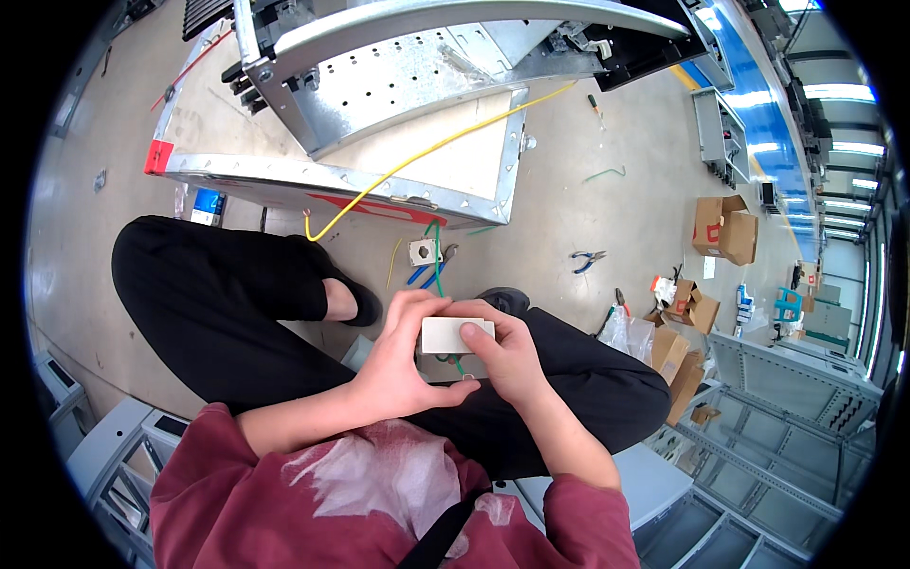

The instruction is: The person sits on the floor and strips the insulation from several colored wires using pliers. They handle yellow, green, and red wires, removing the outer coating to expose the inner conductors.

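Note:
In front of my lap, a small white rectangular block (pixel 442 336) sits between my two hands. My left hand (pixel 391 358) curls its fingers round the block's far left side, its thumb stretched out below, close to the ring-shaped end of a green wire (pixel 439 258). That wire runs from the workbench side down behind the block and comes out beneath it; whether it passes through the block is hidden. My right hand (pixel 513 355) grips the block's right end, thumb pressed on its upper face. Beyond my fingers, blue-handled pliers (pixel 439 269) lie on the floor beside a white square piece with a round hole (pixel 424 251).
A low platform (pixel 341 180) carries a metal cabinet frame (pixel 408 85), with a yellow wire (pixel 398 169) hanging over its edge. On the right floor are another pair of pliers (pixel 588 260), a screwdriver (pixel 595 111) and cardboard boxes (pixel 724 230). Grey metal frames (pixel 768 379) stand lower right.

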`<move>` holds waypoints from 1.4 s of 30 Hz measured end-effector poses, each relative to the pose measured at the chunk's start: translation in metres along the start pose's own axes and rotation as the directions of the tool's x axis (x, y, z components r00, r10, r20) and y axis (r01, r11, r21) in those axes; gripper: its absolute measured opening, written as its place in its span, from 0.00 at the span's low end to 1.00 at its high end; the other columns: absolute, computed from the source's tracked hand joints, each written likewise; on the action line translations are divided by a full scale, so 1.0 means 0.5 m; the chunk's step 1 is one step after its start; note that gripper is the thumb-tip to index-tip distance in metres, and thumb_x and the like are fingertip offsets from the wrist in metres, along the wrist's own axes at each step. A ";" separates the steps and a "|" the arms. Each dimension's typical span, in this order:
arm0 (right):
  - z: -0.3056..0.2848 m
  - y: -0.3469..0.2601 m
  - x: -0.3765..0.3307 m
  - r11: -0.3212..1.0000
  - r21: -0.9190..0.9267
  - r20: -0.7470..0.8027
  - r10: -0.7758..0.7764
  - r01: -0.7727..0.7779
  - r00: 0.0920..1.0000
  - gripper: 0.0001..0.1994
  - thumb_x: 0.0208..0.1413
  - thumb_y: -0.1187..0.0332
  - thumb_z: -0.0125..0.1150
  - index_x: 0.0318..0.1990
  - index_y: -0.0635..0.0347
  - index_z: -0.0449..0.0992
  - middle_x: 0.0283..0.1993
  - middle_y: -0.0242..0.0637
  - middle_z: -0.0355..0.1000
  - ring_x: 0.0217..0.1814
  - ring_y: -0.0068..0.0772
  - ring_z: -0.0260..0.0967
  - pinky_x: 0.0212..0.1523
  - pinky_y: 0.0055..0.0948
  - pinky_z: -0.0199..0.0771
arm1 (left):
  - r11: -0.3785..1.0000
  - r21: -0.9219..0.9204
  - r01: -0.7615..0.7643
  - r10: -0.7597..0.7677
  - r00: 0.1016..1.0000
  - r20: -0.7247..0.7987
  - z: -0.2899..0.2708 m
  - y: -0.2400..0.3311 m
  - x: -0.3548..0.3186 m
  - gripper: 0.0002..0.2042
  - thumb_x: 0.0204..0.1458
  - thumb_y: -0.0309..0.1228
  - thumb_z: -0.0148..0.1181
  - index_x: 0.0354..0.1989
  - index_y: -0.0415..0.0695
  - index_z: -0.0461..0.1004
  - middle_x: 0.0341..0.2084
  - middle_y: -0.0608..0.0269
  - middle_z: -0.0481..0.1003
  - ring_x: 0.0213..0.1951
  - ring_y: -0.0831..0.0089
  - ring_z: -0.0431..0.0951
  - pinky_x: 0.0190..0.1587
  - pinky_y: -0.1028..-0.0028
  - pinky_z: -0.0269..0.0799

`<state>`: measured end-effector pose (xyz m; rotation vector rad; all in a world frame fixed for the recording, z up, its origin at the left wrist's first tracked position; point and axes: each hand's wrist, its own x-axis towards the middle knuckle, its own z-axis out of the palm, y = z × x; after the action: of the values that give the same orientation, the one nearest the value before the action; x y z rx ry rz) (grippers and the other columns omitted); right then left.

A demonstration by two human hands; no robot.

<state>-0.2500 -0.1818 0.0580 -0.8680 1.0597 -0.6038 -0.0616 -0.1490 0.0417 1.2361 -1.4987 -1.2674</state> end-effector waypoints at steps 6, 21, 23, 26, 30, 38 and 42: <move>-0.014 0.008 -0.011 0.998 0.033 0.008 0.044 -0.045 0.999 0.12 0.64 0.69 0.61 0.49 0.67 0.81 0.50 0.36 0.76 0.49 0.27 0.74 0.48 0.27 0.77 | 0.999 -0.022 -0.038 0.038 0.999 0.002 -0.002 0.002 -0.010 0.40 0.34 0.31 0.81 0.59 0.40 0.67 0.53 0.49 0.67 0.54 0.54 0.73 0.55 0.61 0.73; -0.039 -0.003 -0.034 0.989 -0.024 0.040 0.144 -0.143 0.989 0.16 0.51 0.66 0.66 0.43 0.70 0.83 0.46 0.38 0.79 0.49 0.30 0.75 0.54 0.28 0.71 | 0.840 -0.481 0.250 -0.111 0.948 0.299 -0.020 -0.027 -0.002 0.31 0.43 0.36 0.79 0.54 0.40 0.70 0.42 0.63 0.76 0.45 0.71 0.77 0.47 0.66 0.75; -0.041 -0.018 -0.038 0.972 0.051 0.069 0.227 -0.230 0.972 0.16 0.50 0.67 0.65 0.42 0.71 0.83 0.44 0.37 0.79 0.47 0.30 0.75 0.52 0.28 0.72 | 0.634 -0.614 0.469 -0.134 0.849 0.511 -0.038 -0.066 -0.007 0.21 0.58 0.35 0.68 0.55 0.39 0.69 0.40 0.67 0.76 0.41 0.80 0.76 0.45 0.73 0.75; -0.044 -0.016 -0.036 0.981 0.023 0.105 0.190 -0.193 0.976 0.16 0.48 0.68 0.64 0.41 0.72 0.84 0.42 0.38 0.79 0.46 0.30 0.75 0.51 0.28 0.72 | 0.544 -0.625 0.560 -0.117 0.789 0.604 -0.052 -0.069 0.003 0.11 0.66 0.30 0.59 0.52 0.37 0.72 0.38 0.65 0.78 0.38 0.81 0.77 0.42 0.77 0.76; -0.038 -0.015 -0.037 0.988 -0.015 0.157 0.157 -0.157 0.975 0.13 0.51 0.74 0.59 0.42 0.68 0.84 0.39 0.30 0.78 0.44 0.23 0.73 0.48 0.24 0.72 | 0.683 -0.501 0.532 -0.182 0.788 0.589 -0.056 -0.072 0.007 0.06 0.64 0.26 0.60 0.43 0.35 0.76 0.32 0.65 0.79 0.33 0.80 0.78 0.38 0.76 0.76; -0.058 0.003 -0.023 0.994 0.015 0.066 0.111 -0.113 0.992 0.13 0.50 0.70 0.61 0.40 0.68 0.84 0.38 0.33 0.73 0.43 0.29 0.74 0.42 0.28 0.80 | 0.803 -0.407 0.436 -0.360 0.898 0.252 -0.005 -0.043 -0.019 0.01 0.63 0.20 0.58 0.37 0.36 0.73 0.26 0.66 0.77 0.27 0.80 0.77 0.32 0.79 0.74; -0.069 0.000 -0.014 0.953 0.197 0.119 0.210 -0.230 0.971 0.14 0.51 0.68 0.60 0.39 0.70 0.84 0.38 0.35 0.72 0.40 0.31 0.77 0.30 0.29 0.82 | 0.646 -0.615 0.452 -0.334 0.892 0.305 0.013 -0.067 -0.020 0.02 0.63 0.22 0.57 0.38 0.38 0.72 0.28 0.66 0.77 0.28 0.80 0.76 0.34 0.79 0.73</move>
<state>-0.2847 -0.1872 0.0538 -0.5791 0.9696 -0.4709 -0.0598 -0.1386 0.0076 0.9837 -0.7178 -2.0256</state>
